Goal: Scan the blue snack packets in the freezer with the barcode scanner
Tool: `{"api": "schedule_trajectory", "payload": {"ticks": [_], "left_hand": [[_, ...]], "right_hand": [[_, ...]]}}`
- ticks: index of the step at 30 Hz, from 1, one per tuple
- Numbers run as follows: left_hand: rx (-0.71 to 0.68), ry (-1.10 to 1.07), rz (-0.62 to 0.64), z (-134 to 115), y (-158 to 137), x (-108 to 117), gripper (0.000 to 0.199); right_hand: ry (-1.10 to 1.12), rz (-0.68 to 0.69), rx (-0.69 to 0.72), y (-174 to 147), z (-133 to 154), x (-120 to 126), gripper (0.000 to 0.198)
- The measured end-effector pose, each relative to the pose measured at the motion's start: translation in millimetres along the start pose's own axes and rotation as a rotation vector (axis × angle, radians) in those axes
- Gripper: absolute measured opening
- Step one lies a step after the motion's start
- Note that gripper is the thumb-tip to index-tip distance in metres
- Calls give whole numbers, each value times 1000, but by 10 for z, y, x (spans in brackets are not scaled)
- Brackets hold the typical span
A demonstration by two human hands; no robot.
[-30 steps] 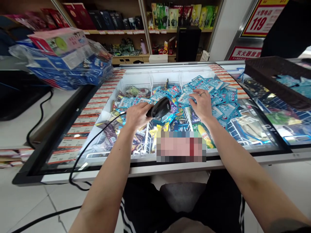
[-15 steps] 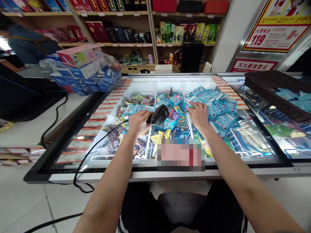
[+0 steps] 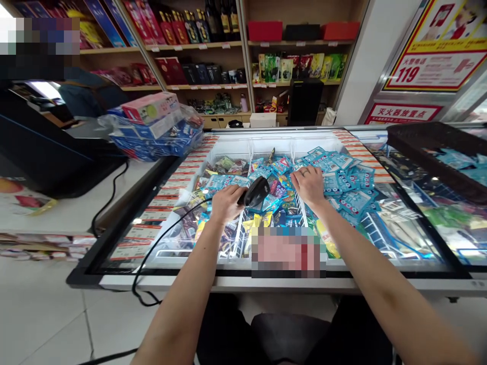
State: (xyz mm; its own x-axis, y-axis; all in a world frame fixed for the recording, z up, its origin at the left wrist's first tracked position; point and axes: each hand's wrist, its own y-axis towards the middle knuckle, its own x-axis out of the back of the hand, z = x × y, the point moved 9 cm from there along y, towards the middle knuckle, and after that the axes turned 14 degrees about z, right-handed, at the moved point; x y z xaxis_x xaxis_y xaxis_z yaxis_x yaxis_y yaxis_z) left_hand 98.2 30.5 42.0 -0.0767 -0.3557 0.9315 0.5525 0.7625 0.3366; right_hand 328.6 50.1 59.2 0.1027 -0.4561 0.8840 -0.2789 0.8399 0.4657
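Observation:
A black barcode scanner point(image 3: 258, 191) is in the grip of my left hand point(image 3: 227, 204), its head pointing right above the freezer's glass top. Its black cable point(image 3: 167, 228) loops down to the left. My right hand point(image 3: 309, 187) has its fingers curled in, at the left edge of a pile of light-blue packets point(image 3: 352, 177). Whatever those fingertips pinch, if anything, is hidden. More blue packets point(image 3: 222, 181) lie left of the scanner. Colourful wrapped ice creams point(image 3: 279, 187) fill the white wire baskets below the glass.
Plastic-wrapped blue boxes point(image 3: 160, 134) stand at the back left beside a black monitor point(image 3: 45, 147). A dark brown tray point(image 3: 414, 147) holding blue packets is on the right. Stocked shelves point(image 3: 198, 45) line the back. A person's blue sleeve point(image 3: 87, 91) shows at far left.
The view has tilted up and shifted left. My right hand's fingers, stretched over the packets before, are drawn in at the pile's edge. My left hand still holds the scanner.

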Motion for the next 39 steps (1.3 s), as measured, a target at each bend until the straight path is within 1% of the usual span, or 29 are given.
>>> {"api": "schedule_trajectory", "payload": {"ticks": [3, 5, 7, 9, 11, 13, 15, 17, 19, 21, 24, 28, 30, 33, 36, 39], "left_hand": [[11, -4, 7, 16, 0, -13, 32], [11, -3, 12, 21, 7, -16, 30], [9, -1, 23, 25, 19, -23, 29], [18, 0, 36, 36, 30, -34, 29], [32, 1, 47, 51, 34, -44, 29], [39, -2, 57, 62, 32, -50, 29], [40, -6, 68, 70, 30, -53, 30], [44, -10, 84, 86, 39, -52, 31], [51, -15, 105, 111, 62, -48, 32], [45, -19, 132, 131, 91, -47, 31], [40, -19, 154, 169, 108, -37, 31], [100, -24, 125, 269, 31, -27, 31], [122, -18, 92, 302, -29, -25, 31], [128, -8, 31, 325, -98, -12, 30], [119, -13, -12, 335, -125, 6, 28], [124, -24, -29, 346, -134, 28, 27]], "right_hand": [[-4, -5, -66, 117, -138, -52, 41], [67, -6, -135, 150, -258, -100, 43], [157, -4, -248, 136, -392, -145, 43], [223, 24, -301, 116, -439, -178, 42], [257, 82, -246, 129, -362, -188, 40], [268, 153, -120, 157, -199, -181, 37], [259, 227, 37, 169, 7, -182, 33], [235, 304, 177, 148, 203, -217, 29], [211, 352, 248, 117, 329, -277, 30], [198, 361, 262, 107, 391, -347, 36], [193, 377, 245, 161, 433, -497, 45], [184, 425, 247, 317, 502, -679, 55], [168, 437, 277, 363, 569, -696, 52], [118, 432, 281, 338, 644, -611, 41], [49, 396, 282, 216, 707, -429, 35], [13, 375, 278, 98, 738, -282, 35]]}}
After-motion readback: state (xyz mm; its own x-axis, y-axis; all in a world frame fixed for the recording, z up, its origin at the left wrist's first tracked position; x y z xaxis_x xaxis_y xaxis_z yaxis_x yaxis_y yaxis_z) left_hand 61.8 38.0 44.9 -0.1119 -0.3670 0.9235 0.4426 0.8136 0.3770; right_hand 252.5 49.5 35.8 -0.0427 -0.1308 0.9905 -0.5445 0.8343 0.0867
